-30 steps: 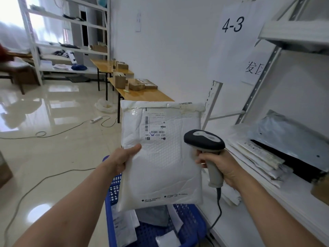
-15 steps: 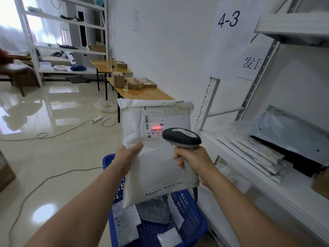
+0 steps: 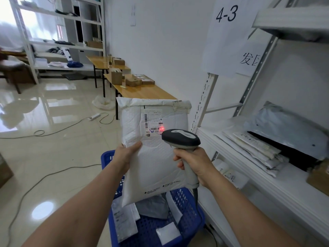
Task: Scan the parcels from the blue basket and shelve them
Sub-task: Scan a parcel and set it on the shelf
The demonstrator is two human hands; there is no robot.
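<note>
Left hand (image 3: 127,155): thumb lies across the front of the white padded parcel (image 3: 156,166) at its left edge. The other fingers are behind the parcel, hidden. Pinch grip. The parcel is held upright, printed face toward the camera.

Right hand (image 3: 195,164): fingers (image 3: 179,157) wrapped tight round the grey handle of the barcode scanner (image 3: 180,139). The dark scanner head sits just above these fingers and points at the parcel face. Its cord drops from the handle below the hand.

Label (image 3: 153,123): on the upper half of the parcel, above the left thumb and up-left of the right fingers. A red scan spot (image 3: 161,128) shows on the label's lower barcode, just above the scanner head.

Blue basket (image 3: 188,202): directly below both hands, on the floor. Several flat white and grey packets (image 3: 153,207) lie inside. The lower edge of the held parcel hangs over the basket opening.

White metal shelf (image 3: 267,186): to the right of the right fingers. A stack of flat mailers (image 3: 256,148) lies on it, with a grey bag behind. A paper sign reading "4-3" (image 3: 227,14) hangs well above.

Beyond the fingers, past the parcel's top edge: wooden counter (image 3: 147,90) along the wall, carrying cardboard boxes (image 3: 132,81).

Left of the left fingers: glossy tiled floor with loose cables and a power strip (image 3: 94,116).
</note>
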